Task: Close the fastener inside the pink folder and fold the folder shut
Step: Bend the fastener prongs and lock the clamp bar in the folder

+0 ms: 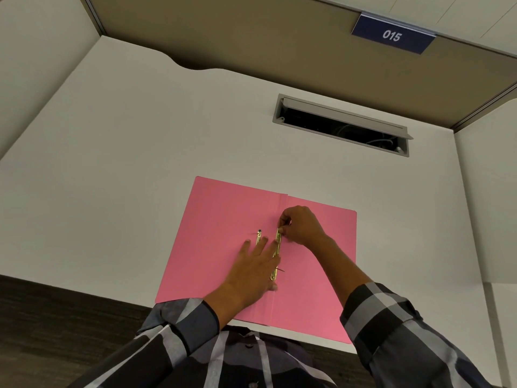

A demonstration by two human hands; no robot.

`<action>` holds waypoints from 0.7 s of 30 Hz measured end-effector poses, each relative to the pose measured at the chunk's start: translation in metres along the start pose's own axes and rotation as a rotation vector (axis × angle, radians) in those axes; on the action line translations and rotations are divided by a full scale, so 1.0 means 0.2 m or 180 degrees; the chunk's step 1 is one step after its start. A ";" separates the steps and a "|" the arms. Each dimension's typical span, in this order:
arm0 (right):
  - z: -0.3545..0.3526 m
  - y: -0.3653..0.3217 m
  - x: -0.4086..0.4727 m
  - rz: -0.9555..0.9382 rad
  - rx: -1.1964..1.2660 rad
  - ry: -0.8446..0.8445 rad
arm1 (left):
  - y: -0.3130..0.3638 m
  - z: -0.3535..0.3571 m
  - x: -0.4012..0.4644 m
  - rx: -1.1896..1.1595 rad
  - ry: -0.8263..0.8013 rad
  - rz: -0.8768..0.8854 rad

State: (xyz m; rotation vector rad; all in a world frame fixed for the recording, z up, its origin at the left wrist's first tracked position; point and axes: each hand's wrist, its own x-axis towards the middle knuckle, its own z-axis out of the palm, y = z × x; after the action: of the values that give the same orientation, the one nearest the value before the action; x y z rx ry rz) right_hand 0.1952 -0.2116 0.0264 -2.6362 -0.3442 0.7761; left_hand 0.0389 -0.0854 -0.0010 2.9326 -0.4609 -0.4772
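A pink folder (212,228) lies open and flat on the white desk near its front edge. Along its centre crease sits a gold metal fastener bar (278,243). A second loose gold fastener piece (258,236) lies just left of it on the left flap. My left hand (251,273) rests flat with fingers spread on the folder, touching the bar's lower half. My right hand (299,225) pinches the far end of the fastener bar with its fingertips.
The white desk (140,152) is walled by beige partitions on the left, back and right. An open cable slot (341,124) sits in the desk behind the folder. A blue sign reading 015 (391,35) hangs on the back partition.
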 end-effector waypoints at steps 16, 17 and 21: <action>-0.02 -0.05 0.01 -0.0255 -0.0285 -0.0039 | 0.01 0.00 0.00 0.0035 -0.0018 -0.0028; -0.02 -0.04 0.01 -0.0193 -0.0234 -0.0037 | 0.01 0.00 0.00 0.0035 -0.0014 -0.0027; -0.03 0.00 0.00 -0.0007 0.0193 -0.0104 | 0.01 0.00 0.00 0.0031 -0.0013 -0.0035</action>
State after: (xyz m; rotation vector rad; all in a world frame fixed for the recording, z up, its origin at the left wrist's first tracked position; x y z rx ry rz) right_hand 0.1979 -0.2138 0.0310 -2.5688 -0.3274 0.8169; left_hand 0.0382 -0.0871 -0.0009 2.9455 -0.4493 -0.4840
